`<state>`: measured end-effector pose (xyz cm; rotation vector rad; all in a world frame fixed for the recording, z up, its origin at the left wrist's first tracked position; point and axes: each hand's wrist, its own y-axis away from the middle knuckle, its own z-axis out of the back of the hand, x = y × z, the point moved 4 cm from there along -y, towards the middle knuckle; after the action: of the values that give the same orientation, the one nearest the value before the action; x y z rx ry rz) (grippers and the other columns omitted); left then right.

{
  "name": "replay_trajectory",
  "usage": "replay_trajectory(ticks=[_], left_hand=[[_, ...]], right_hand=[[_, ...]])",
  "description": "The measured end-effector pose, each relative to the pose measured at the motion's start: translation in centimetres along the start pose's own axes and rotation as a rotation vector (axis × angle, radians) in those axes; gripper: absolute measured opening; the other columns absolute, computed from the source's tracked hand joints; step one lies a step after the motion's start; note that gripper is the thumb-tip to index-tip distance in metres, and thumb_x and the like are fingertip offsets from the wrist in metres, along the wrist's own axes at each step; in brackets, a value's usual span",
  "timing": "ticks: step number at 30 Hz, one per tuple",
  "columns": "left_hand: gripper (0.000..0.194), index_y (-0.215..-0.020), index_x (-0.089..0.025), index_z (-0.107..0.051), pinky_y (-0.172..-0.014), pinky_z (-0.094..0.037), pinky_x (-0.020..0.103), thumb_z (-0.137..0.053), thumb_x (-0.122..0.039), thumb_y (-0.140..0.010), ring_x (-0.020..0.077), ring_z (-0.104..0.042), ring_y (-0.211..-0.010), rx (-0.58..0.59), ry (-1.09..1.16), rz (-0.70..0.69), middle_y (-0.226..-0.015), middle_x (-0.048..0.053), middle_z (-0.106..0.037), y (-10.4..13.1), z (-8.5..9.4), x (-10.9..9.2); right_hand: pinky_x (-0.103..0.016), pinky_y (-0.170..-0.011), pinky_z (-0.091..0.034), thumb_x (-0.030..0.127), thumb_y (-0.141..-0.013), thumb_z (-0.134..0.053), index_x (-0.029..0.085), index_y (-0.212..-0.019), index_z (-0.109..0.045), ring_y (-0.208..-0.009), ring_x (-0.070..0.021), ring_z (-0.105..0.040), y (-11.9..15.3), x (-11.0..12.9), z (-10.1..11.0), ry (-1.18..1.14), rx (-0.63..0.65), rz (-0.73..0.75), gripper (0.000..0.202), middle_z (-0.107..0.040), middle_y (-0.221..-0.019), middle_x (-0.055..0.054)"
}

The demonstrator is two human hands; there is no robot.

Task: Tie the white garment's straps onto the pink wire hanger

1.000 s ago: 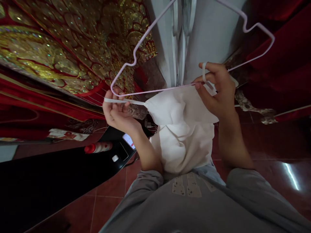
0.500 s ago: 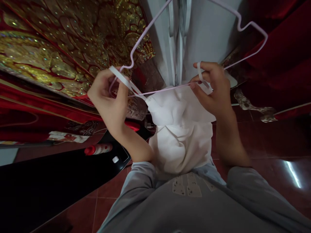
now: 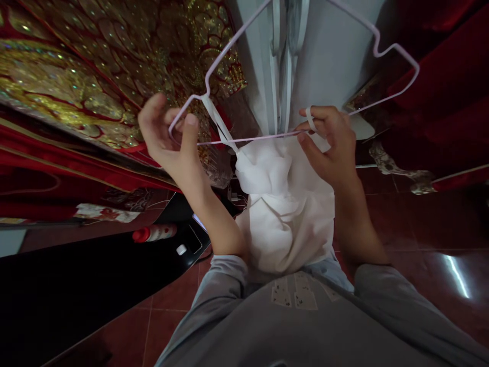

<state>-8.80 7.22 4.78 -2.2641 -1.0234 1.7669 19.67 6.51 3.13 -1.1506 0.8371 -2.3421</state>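
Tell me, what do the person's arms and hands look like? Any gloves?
The left hand and right hand are bare, with no gloves or watch showing. The plain grey left sleeve and right sleeve stop near the elbows, leaving the forearms uncovered.

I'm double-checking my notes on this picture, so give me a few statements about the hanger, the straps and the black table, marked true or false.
1. A white strap sits in the notch of the hanger nearer the left hand. True.
2. The hanger is dark green. False: it is pale pink-lilac.
3. The right hand has a second strap looped around its fingers. True.
4. The red-capped bottle is on the floor. False: it is on the black table.
5. The cloth below the hanger is white. True.
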Motion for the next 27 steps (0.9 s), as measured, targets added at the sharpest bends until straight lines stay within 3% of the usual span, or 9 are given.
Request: replay_trajectory(ticks=[2,4,9,12,16,18,22,27], left_hand=[[0.015,-0.119,-0.034,-0.066,-0.105,-0.056,0.039,-0.056,-0.034,-0.109,0.024,-0.062,-0.138,-0.06,0.119,0.144,-0.12,0.0,-0.073,1.0,0.4,1.9],[0.031,-0.114,-0.026,-0.064,-0.104,-0.055,0.038,-0.046,-0.051,-0.111,0.0234,-0.069,-0.124,-0.072,0.247,0.258,-0.109,0.005,-0.073,2.4,0.2,3.3],[0.041,-0.094,-0.025,-0.05,-0.098,-0.052,0.029,-0.062,-0.063,-0.101,0.0214,-0.07,-0.103,-0.094,0.285,0.164,-0.088,0.002,-0.062,3.8,-1.3,3.2],[0.038,-0.09,-0.025,-0.044,-0.089,-0.052,0.028,-0.057,-0.059,-0.104,0.0201,-0.066,-0.092,-0.096,0.272,0.176,-0.082,0.002,-0.054,3.4,-1.6,2.8],[0.044,-0.09,-0.026,-0.042,-0.084,-0.051,0.028,-0.062,-0.064,-0.099,0.0203,-0.064,-0.091,-0.074,0.264,0.209,-0.083,0.002,-0.05,3.3,-1.5,2.8],[0.053,-0.089,-0.026,-0.04,-0.085,-0.051,0.03,-0.064,-0.073,-0.094,0.0219,-0.064,-0.094,-0.057,0.221,0.22,-0.084,0.002,-0.051,3.5,-1.4,3.1],[0.054,-0.091,-0.026,-0.041,-0.087,-0.05,0.031,-0.064,-0.076,-0.094,0.0223,-0.065,-0.097,-0.035,0.228,0.23,-0.085,0.002,-0.052,4.1,-1.8,3.5],[0.049,-0.091,-0.026,-0.04,-0.082,-0.049,0.03,-0.065,-0.068,-0.096,0.0209,-0.062,-0.088,-0.09,0.308,0.191,-0.08,0.001,-0.047,4.3,-2.3,3.1]], right_hand=[[-0.055,-0.106,-0.055,0.045,-0.104,-0.056,0.034,-0.123,-0.06,-0.109,-0.0244,-0.074,0.1,0.3,-0.2,-0.022,-0.002,0.009,0.022,-0.079,-0.115,-0.002],[-0.055,-0.107,-0.055,0.045,-0.105,-0.055,0.035,-0.123,-0.062,-0.108,-0.024,-0.074,0.2,0.5,-0.3,-0.024,0.014,0.001,0.022,-0.079,-0.115,-0.002],[-0.048,-0.104,-0.061,0.039,-0.108,-0.054,0.037,-0.127,-0.069,-0.111,-0.022,-0.077,0.3,0.6,0.3,-0.243,-0.056,0.064,0.024,-0.078,-0.121,0.0],[-0.044,-0.095,-0.064,0.036,-0.107,-0.057,0.035,-0.124,-0.076,-0.107,-0.0237,-0.077,0.0,-1.0,2.0,-0.275,-0.284,0.093,0.025,-0.079,-0.116,-0.002],[-0.038,-0.082,-0.062,0.036,-0.095,-0.078,0.032,-0.105,-0.085,-0.086,-0.0217,-0.077,0.1,-5.3,6.2,-0.184,-0.813,0.142,0.014,-0.079,-0.093,0.001],[-0.031,-0.088,-0.059,0.028,-0.089,-0.083,0.034,-0.1,-0.086,-0.09,-0.0162,-0.077,-0.2,-7.3,8.0,-0.176,-0.884,0.163,0.012,-0.08,-0.094,0.007],[-0.026,-0.087,-0.058,0.015,-0.082,-0.086,0.03,-0.1,-0.086,-0.092,-0.0138,-0.077,-1.8,-8.8,9.5,-0.273,-0.783,0.19,0.024,-0.079,-0.095,0.008],[-0.029,-0.071,-0.055,0.006,-0.081,-0.077,0.019,-0.098,-0.086,-0.076,-0.0158,-0.071,-4.4,-6.6,8.1,-0.264,-0.457,0.068,0.023,-0.075,-0.084,-0.002]])
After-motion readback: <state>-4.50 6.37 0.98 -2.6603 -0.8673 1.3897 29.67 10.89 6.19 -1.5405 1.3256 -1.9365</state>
